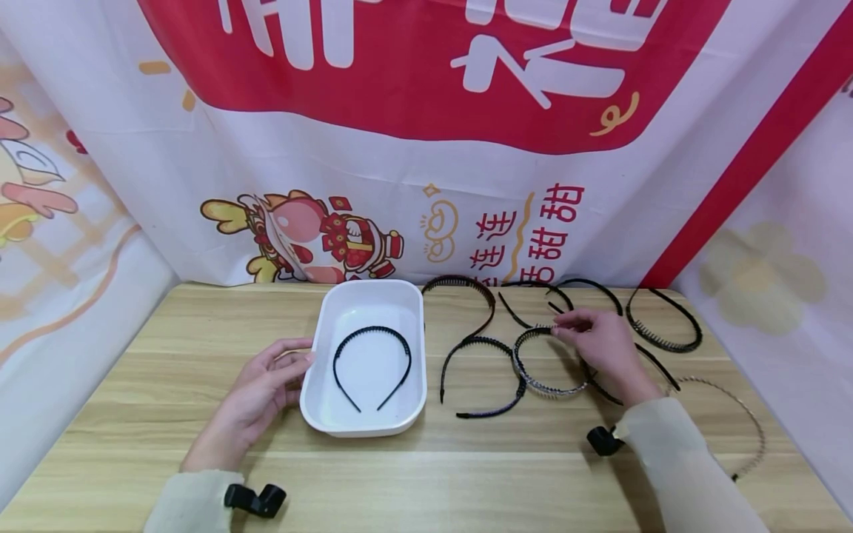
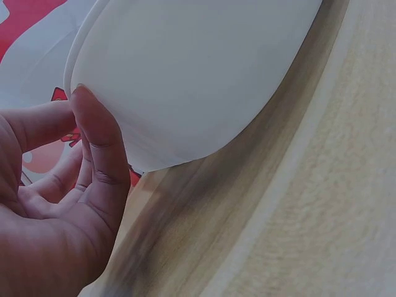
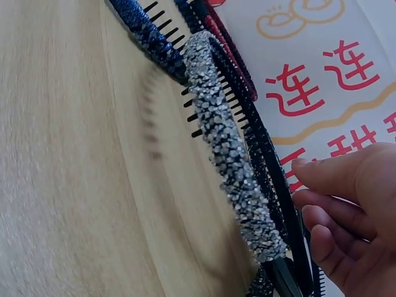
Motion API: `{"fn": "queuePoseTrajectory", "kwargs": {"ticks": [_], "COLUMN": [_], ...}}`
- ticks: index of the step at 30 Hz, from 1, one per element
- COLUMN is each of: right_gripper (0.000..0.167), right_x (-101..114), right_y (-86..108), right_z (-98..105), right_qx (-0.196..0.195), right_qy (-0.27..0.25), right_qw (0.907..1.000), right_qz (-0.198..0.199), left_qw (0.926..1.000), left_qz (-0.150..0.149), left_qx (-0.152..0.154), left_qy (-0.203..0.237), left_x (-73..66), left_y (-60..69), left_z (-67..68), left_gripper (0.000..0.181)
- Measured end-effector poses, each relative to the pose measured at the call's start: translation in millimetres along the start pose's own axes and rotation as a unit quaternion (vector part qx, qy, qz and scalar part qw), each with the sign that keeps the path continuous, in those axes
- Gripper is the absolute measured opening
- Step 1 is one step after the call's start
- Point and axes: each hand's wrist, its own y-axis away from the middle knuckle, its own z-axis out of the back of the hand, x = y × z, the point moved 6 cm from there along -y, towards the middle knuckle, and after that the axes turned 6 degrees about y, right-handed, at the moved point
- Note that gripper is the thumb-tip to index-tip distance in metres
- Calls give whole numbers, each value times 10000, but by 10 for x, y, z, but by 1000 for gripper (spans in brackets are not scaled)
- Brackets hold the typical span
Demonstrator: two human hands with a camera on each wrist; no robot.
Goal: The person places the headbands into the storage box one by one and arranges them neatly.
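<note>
Two hands work: the right hand point(image 1: 600, 344) seems to pinch a silver headband point(image 3: 229, 154) among several other headbands point(image 1: 489, 412) right of a white tray point(image 1: 363, 431), whose rim the left hand point(image 1: 263, 385) pinches. One black headband point(image 1: 373, 329) lies inside, so most seems left undone.

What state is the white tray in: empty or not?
Not empty: the white tray has one black headband lying inside.

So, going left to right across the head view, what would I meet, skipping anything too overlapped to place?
Left hand → white tray with a thin black headband inside → silver-flecked headband → right hand → pale beaded headband.
</note>
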Motion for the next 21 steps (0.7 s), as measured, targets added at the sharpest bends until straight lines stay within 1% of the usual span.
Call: {"fn": "queuePoseTrajectory", "kwargs": {"ticks": [5,11,13,17,21], "right_gripper": [25,23,22,20,17], "right_x": [46,112,117,115,92], "right_y": [-41,-129,-151,-174,-195], "right_z": [3,-21,-31,-51,-82], "right_qx": [-8,89,152,303,411], "right_qy": [321,660,701,661,538], "right_qw": [9994,9962,9954,9953,9961], "right_qz": [145,562,634,637,566], "left_qw": [10000,10000,10000,10000,10000], "left_qz": [-7,17,23,27,36], "left_qx": [-4,-21,-29,-30,-48], "left_qy": [2,22,2,-55,-79], "left_x": [4,9,7,-2,-5], "left_y": [5,13,15,20,26], "left_z": [5,2,2,3,5], "left_gripper": [28,29,30,33,35]}}
